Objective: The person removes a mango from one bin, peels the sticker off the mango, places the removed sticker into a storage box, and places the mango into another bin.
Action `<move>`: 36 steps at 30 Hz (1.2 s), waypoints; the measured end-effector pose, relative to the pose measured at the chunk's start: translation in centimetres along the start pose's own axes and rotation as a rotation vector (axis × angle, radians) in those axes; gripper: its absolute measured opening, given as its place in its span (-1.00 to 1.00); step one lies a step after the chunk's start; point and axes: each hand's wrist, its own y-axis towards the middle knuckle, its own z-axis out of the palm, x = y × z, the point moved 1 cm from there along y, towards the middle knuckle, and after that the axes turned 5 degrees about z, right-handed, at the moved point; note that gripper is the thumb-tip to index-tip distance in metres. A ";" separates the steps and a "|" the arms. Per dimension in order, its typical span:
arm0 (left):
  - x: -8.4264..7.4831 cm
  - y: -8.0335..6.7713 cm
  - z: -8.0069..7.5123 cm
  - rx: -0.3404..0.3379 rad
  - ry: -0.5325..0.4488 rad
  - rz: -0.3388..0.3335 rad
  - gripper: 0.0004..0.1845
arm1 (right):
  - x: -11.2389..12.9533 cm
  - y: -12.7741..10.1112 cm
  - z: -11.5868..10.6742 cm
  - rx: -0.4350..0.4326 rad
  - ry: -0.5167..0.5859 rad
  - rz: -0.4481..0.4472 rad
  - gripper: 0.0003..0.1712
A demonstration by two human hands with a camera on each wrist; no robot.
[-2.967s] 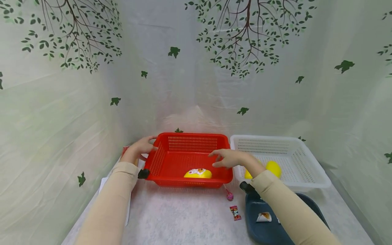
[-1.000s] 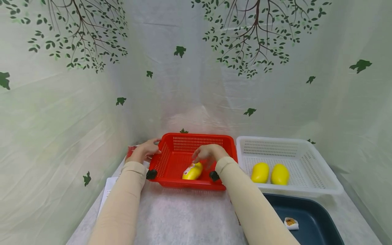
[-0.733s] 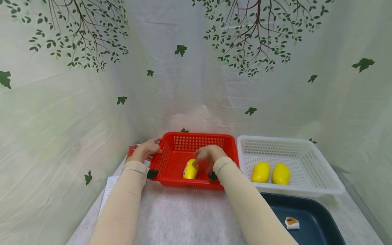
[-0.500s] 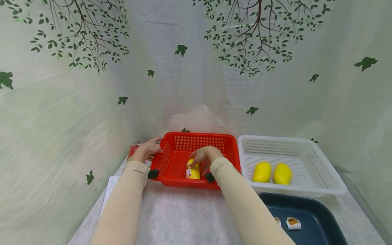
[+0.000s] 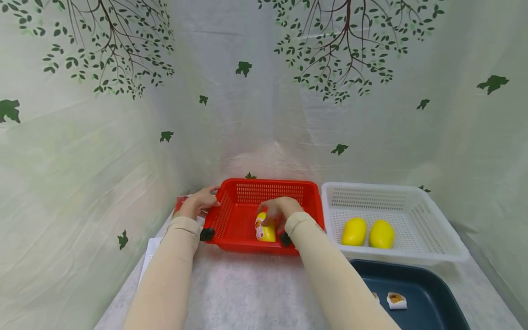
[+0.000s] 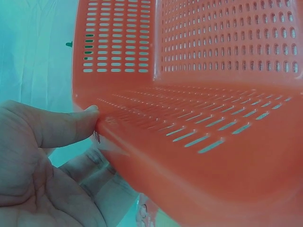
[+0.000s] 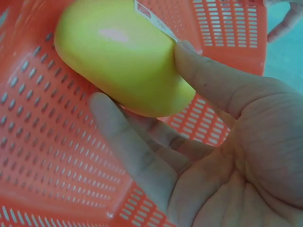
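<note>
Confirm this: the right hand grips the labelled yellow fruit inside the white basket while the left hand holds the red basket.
Not quite: the head view shows the labelled yellow fruit inside the red basket, not the white basket. The right hand does grip it; the left hand holds that basket.

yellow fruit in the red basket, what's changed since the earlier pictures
The yellow fruit has turned from lying crosswise to pointing roughly forward, its label now facing left. The right hand, earlier apart from it, now holds it. The left hand stays at the left rim of the red basket; the fruit remains inside.
</note>
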 end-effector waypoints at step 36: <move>0.8 0.0 0.2 -0.022 -0.004 0.078 -0.21 | -6.2 -5.7 -5.8 -0.128 -0.079 -0.348 -0.32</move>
